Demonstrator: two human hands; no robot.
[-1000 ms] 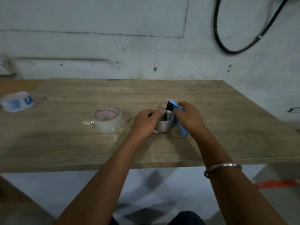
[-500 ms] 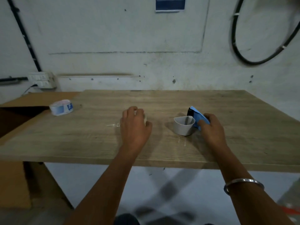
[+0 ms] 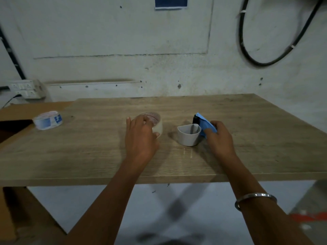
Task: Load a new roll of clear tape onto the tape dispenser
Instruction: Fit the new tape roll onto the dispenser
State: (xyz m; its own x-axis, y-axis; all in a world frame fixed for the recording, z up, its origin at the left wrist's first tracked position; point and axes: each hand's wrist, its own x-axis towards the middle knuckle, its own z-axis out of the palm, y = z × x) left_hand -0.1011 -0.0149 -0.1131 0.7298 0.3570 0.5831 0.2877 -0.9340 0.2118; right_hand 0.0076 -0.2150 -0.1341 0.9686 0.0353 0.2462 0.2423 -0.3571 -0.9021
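The clear tape roll (image 3: 155, 123) lies flat on the wooden table (image 3: 177, 161), near its middle, with the printed inner core facing up. Your left hand (image 3: 140, 137) covers its near side from above, fingers curled over the rim and thumb against the outer wall, so you are grasping it while it sits on the table. Just to the right, apart from the roll, stands the tape dispenser (image 3: 194, 132): its grey curved holder (image 3: 188, 136) opens upward with nothing in it, and the blue handle part (image 3: 205, 122) with a black piece at the top rises behind. Your right hand (image 3: 220, 138) grips that blue part, fingers wrapped around it. A metal bangle (image 3: 255, 198) sits on your right forearm. Well off to the left, near the table's edge, lies a second roll with a blue and white label (image 3: 47, 120). A switchboard (image 3: 26, 89) is mounted on the wall behind, and a black cable (image 3: 251, 57) loops at upper right.
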